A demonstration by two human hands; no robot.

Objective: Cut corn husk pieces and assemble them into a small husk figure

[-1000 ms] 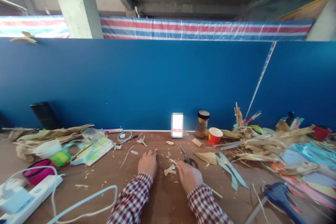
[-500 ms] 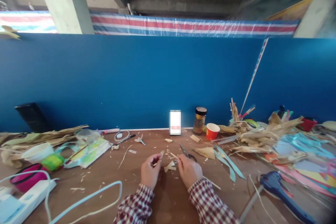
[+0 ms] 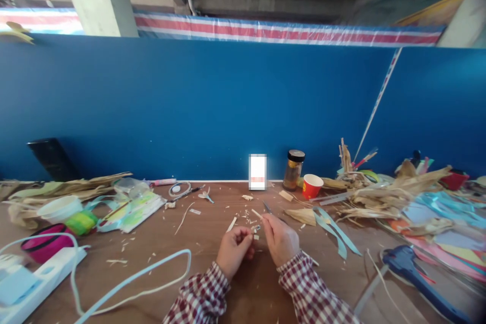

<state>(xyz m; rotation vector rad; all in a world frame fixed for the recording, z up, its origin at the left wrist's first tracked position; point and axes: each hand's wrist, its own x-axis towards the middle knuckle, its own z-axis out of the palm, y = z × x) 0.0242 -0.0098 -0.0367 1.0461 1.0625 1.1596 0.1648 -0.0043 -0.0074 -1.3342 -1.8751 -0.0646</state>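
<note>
Both my hands meet low at the centre of the wooden table (image 3: 159, 258). My left hand (image 3: 235, 249) is closed in a pinch on a small pale scrap of dried husk (image 3: 255, 229). My right hand (image 3: 280, 239) is also closed, its fingertips pinching a thin husk strip (image 3: 257, 213) that points up and left. A second loose husk strip (image 3: 231, 224) lies just left of my left hand. Scissors (image 3: 268, 207) lie on the table just beyond my right hand, partly hidden by it. Small husk shavings are scattered around.
A red paper cup (image 3: 312, 186) and a brown jar (image 3: 294, 170) stand by the blue back wall. Piled dried husks (image 3: 383, 200) and coloured sheets fill the right; a blue glue gun (image 3: 412, 271) lies front right. A power strip (image 3: 26, 283), pale cable (image 3: 132, 288), pink case (image 3: 45, 244) and bowl (image 3: 61, 208) sit left.
My left hand rose from lying on the table, pinched a scrap and moved right to meet my right hand. The husk piece that lay between my hands is gone from there.
</note>
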